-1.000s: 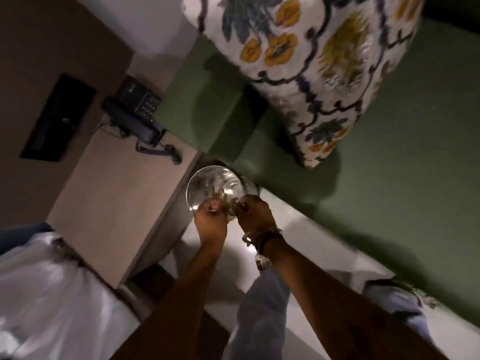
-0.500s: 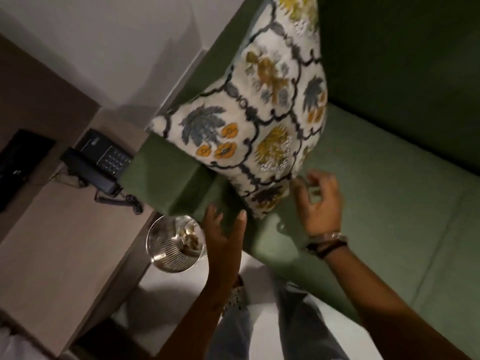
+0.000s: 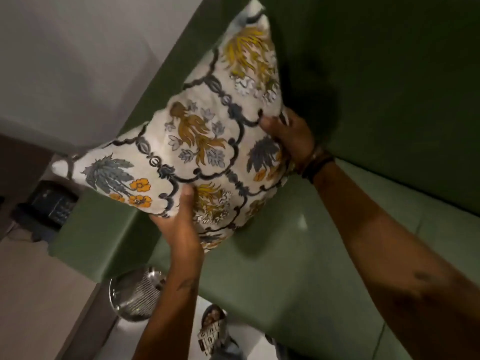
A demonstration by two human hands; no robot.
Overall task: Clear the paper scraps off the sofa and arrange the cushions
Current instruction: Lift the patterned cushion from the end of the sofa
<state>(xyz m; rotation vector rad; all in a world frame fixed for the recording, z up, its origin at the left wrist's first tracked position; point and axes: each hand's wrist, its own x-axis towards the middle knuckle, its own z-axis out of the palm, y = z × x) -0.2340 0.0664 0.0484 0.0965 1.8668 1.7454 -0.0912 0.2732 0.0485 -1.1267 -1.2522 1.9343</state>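
A white cushion (image 3: 197, 141) printed with yellow and blue flowers stands tilted in the left corner of the green sofa (image 3: 298, 255), leaning on the armrest and backrest. My left hand (image 3: 179, 222) grips its lower edge, thumb on the front face. My right hand (image 3: 288, 136) holds its right edge, fingers wrapped behind it. No paper scraps show on the visible seat.
A shiny metal mesh bin (image 3: 135, 294) stands on the floor by the sofa's armrest, partly behind my left forearm. A dark desk phone (image 3: 50, 203) sits on the beige side table (image 3: 39, 294) to the left. My shoe (image 3: 213, 326) is below.
My hands left the bin, reached up to the sofa and took hold of the cushion. The view has lifted toward the sofa corner.
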